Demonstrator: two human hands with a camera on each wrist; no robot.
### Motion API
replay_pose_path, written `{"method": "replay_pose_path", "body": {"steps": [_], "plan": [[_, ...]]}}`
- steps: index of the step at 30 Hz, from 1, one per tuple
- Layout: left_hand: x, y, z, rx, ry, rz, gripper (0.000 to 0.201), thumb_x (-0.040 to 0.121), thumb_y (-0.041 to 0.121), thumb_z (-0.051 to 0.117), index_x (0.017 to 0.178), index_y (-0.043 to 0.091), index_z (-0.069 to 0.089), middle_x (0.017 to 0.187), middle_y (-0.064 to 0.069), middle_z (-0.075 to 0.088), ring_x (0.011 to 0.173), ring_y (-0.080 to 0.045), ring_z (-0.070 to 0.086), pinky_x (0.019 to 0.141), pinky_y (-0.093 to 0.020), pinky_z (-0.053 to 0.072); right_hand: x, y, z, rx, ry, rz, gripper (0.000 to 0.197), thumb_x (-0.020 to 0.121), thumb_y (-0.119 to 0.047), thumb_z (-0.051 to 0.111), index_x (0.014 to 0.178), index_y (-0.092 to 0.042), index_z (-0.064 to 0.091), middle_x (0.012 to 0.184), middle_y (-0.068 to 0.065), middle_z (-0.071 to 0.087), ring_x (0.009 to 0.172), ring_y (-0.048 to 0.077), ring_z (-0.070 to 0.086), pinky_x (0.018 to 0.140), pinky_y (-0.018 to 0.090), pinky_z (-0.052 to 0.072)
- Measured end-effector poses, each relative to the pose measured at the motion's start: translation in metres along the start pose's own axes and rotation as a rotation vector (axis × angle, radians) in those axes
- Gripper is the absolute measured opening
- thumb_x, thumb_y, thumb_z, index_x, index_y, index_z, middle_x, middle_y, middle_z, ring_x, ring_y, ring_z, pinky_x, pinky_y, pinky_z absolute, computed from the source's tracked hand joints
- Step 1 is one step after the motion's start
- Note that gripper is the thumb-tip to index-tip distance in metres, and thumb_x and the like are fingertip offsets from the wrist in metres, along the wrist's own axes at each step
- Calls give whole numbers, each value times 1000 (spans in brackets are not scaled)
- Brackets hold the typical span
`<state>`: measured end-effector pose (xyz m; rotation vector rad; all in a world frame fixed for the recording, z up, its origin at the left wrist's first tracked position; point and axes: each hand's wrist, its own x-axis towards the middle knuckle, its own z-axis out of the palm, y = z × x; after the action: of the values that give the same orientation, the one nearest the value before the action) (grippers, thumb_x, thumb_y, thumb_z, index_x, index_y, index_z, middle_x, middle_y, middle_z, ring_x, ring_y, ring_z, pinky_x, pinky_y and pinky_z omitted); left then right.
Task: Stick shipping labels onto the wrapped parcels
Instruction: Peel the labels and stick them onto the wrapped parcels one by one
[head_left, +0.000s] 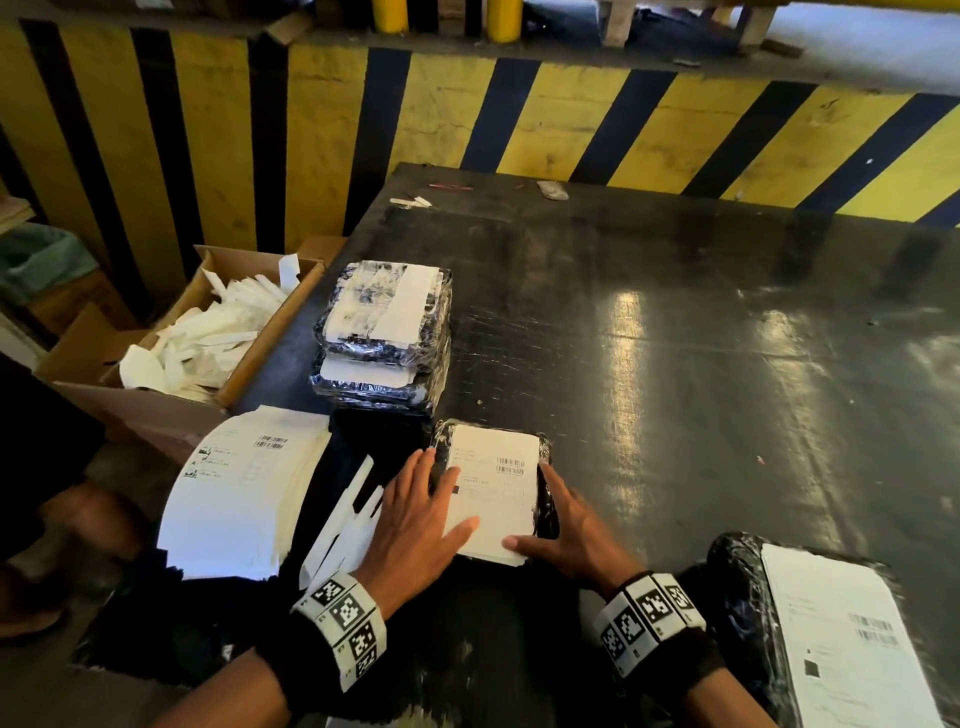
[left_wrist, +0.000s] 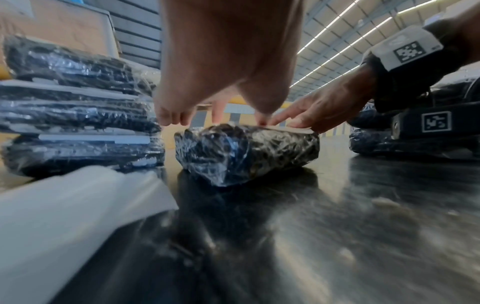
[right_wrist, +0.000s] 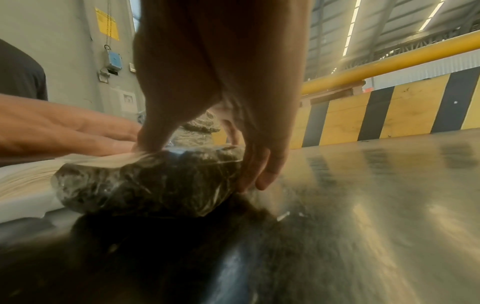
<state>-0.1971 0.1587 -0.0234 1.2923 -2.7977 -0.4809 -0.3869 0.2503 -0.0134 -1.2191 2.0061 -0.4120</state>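
A black parcel (head_left: 545, 499) wrapped in clear film lies on the dark table (head_left: 675, 364) in front of me, with a white shipping label (head_left: 501, 493) on its top. My left hand (head_left: 415, 514) lies flat on the label's left half with the fingers spread and straight. My right hand (head_left: 571, 535) rests against the parcel's right side; its thumb presses the label's near edge and its fingers run straight down the side. The left wrist view shows the parcel (left_wrist: 246, 152) under my left fingertips (left_wrist: 166, 119). In the right wrist view my right fingers (right_wrist: 262, 170) touch the parcel (right_wrist: 150, 185).
A stack of labelled parcels (head_left: 384, 332) stands behind the left hand. A pile of unused labels (head_left: 244, 493) lies at the table's left edge, with loose backing strips (head_left: 343, 514) beside it. A cardboard box (head_left: 270, 332) holds peeled strips. Another labelled parcel (head_left: 743, 613) sits at the near right.
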Motion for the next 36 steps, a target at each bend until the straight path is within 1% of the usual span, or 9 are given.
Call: {"method": "replay_pose_path", "body": {"steps": [3,8,12,16,21,26,30,33,36], "plan": [[-2,-2,9,6,-130,17,93,71,80,2,144,28,-22,147,-5,-37,139,-21,-31,112,-36,-16,0,-4,-5,-89,13,-31,112,69,-56,73,148,-29,-1,146,13,34,131,29,38,109,43,34],[-3,-6,15,7,-164,25,99,72,85,14,142,29,-29,146,-4,-42,137,-20,-33,117,-40,-10,-9,-24,-1,-531,97,-242,74,89,-53,45,148,-19,18,159,5,10,146,22,6,117,38,4],[-2,-7,18,-23,-167,29,97,74,84,18,135,31,-36,148,-4,-40,140,-20,-29,118,-40,-6,2,-33,9,-700,156,-263,63,85,-47,20,121,-18,62,131,-1,60,130,17,45,106,45,28],[-3,-6,17,-40,-153,35,97,70,85,13,136,31,-34,150,-3,-37,141,-20,-26,119,-41,-3,26,-40,-6,-660,113,-237,59,96,-42,8,143,-16,33,155,-2,25,146,22,12,114,51,-6],[-4,-5,16,-52,-170,20,96,73,83,18,140,33,-28,150,-1,-37,142,-21,-24,119,-42,-3,44,-42,-13,-485,115,-75,54,100,-41,19,149,-17,14,159,0,10,147,19,3,115,50,-7],[-3,-4,16,-82,-184,-2,99,69,86,16,143,34,-25,150,1,-38,143,-22,-22,118,-42,-3,11,-43,-4,-579,43,-116,57,100,-43,20,149,-16,12,159,4,3,147,20,-3,113,48,-12],[-4,-4,17,-103,-183,-2,98,71,83,22,143,35,-24,150,2,-37,144,-22,-19,117,-42,0,-6,-36,7,-717,64,-140,90,79,-65,-19,149,-15,6,159,4,3,147,21,-3,104,47,-28],[-4,0,15,-106,-170,-11,98,75,79,27,145,30,-21,150,0,-37,144,-22,-17,117,-42,4,14,-31,1,-718,152,-137,96,71,-58,-23,148,-16,14,159,3,11,147,19,4,109,48,-20],[-5,6,14,-137,-161,-21,96,79,74,32,147,27,-17,150,-1,-36,144,-22,-16,116,-44,9,20,-33,-4,-619,168,-125,64,94,-50,3,147,-20,21,158,-2,15,146,17,7,114,50,-8]]}}
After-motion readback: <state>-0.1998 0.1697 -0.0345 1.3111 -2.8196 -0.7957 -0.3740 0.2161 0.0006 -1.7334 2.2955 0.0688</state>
